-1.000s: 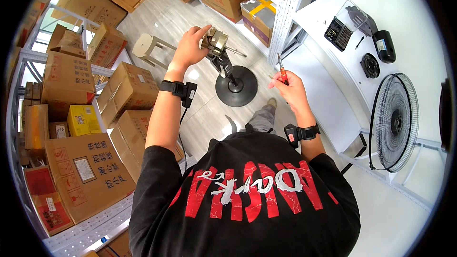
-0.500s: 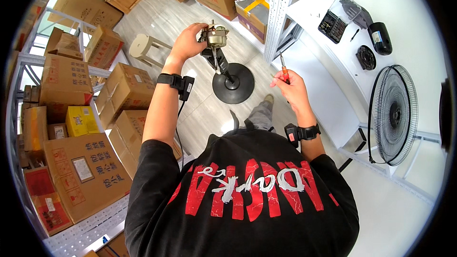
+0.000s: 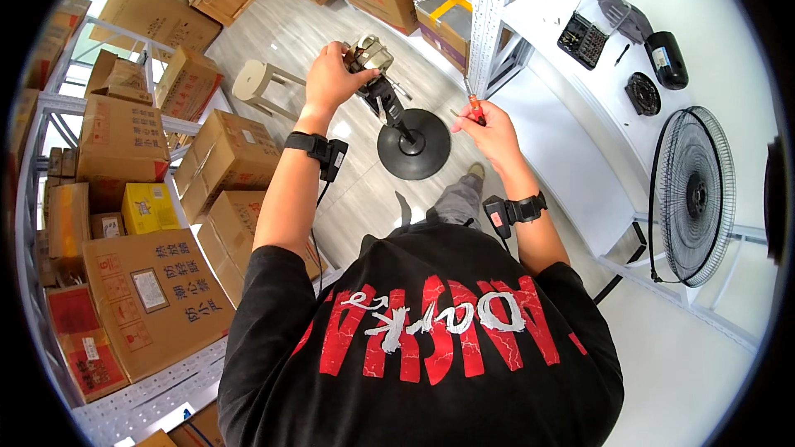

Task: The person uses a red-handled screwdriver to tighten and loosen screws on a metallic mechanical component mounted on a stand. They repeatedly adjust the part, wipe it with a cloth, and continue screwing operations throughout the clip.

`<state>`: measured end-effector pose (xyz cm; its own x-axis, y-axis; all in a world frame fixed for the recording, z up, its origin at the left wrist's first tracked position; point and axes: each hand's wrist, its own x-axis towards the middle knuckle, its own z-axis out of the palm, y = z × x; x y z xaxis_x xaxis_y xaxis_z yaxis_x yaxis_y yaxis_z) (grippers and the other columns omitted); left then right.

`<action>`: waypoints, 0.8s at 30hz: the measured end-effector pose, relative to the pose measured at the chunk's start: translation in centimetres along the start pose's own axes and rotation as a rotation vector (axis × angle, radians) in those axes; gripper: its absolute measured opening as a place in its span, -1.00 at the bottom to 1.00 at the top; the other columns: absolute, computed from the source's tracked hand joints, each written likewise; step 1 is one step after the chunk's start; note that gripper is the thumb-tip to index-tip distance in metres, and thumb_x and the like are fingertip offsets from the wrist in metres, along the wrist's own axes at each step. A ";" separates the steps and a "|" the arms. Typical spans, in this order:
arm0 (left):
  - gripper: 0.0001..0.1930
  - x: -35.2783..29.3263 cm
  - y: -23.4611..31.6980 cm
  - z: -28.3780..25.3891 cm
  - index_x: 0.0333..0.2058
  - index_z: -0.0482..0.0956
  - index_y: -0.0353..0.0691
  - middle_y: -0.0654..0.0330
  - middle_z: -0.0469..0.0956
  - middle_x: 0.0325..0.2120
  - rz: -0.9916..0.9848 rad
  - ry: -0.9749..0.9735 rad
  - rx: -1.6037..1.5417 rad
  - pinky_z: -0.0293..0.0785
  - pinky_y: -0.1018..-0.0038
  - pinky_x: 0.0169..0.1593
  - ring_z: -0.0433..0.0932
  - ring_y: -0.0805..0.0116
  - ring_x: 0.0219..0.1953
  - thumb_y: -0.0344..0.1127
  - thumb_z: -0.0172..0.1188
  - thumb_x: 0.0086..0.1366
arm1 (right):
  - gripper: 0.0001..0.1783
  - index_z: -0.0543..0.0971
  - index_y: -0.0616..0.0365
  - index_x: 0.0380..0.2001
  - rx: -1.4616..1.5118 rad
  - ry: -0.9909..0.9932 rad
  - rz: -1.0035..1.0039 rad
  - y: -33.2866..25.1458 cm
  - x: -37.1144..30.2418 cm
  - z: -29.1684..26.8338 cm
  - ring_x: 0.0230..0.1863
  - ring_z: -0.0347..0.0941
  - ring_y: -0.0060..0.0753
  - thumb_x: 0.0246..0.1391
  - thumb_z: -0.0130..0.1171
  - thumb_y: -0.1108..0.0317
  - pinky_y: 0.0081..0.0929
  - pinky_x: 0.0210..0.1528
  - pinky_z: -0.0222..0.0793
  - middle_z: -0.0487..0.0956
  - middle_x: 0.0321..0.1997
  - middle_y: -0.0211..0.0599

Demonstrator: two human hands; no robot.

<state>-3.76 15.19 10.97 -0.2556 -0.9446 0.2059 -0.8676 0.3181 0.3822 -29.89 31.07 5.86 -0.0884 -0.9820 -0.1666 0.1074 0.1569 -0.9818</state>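
My left hand [image 3: 333, 83] is wrapped round the silver electric motor [image 3: 377, 55] of a pedestal fan, thumb stretched across its near side. The motor sits tilted on top of a black stand [image 3: 387, 104], and its shaft points down to the right. Below it, the round black base [image 3: 426, 157] rests on the floor. To the right and apart from the motor, my right hand [image 3: 494, 134] is closed on a screwdriver [image 3: 475, 109] with a red handle, its shaft pointing up. A small thin piece, too small to name, sticks out by the right thumb.
A white shelf on the right bears a bit set [image 3: 582, 40], a black cylindrical housing [image 3: 665, 60] and a round black part [image 3: 643, 95]. A fan grille [image 3: 697, 196] leans below. Cardboard boxes [image 3: 157, 306] fill the left rack; a beige stool [image 3: 263, 83] stands beyond my left forearm.
The motor has turned and tipped, so its shaft now slants down to the right. My left thumb has come across it. My right hand with the screwdriver has shifted left, nearer the stand.
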 end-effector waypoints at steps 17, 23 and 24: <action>-0.34 0.2 0.2 0.7 -0.31 0.43 -0.31 -0.04 0.56 -0.31 -0.061 0.070 0.009 0.52 0.23 -0.20 0.59 0.01 -0.29 0.10 0.54 -0.15 | -0.72 0.55 0.26 -0.16 -0.404 -0.363 -0.314 8.0 3.4 6.4 -0.06 0.58 -0.21 0.06 0.26 0.41 -0.35 -0.03 0.45 0.63 -0.09 -0.16; -0.32 -0.3 -0.2 1.0 -0.32 0.40 -0.31 -0.03 0.55 -0.34 -0.133 0.105 -0.016 0.50 0.22 -0.21 0.58 0.01 -0.30 0.12 0.54 -0.16 | -0.81 0.50 0.26 -0.36 -0.522 -0.412 -0.405 7.7 3.5 10.0 0.20 0.40 0.03 0.05 0.26 0.37 -0.14 0.01 0.42 0.54 0.07 0.03; -0.31 -0.4 -0.3 1.1 -0.31 0.40 -0.30 -0.04 0.55 -0.33 -0.131 0.107 -0.020 0.51 0.20 -0.20 0.58 -0.01 -0.29 0.12 0.54 -0.17 | -0.81 0.50 0.25 -0.36 -0.525 -0.421 -0.422 7.6 3.6 10.3 0.19 0.41 0.03 0.05 0.26 0.37 -0.13 0.01 0.42 0.52 0.10 0.02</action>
<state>-3.88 15.35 9.79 -0.0927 -0.9644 0.2475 -0.8814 0.1951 0.4301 -19.16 27.66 -1.26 0.3754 -0.9102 0.1749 -0.3420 -0.3114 -0.8866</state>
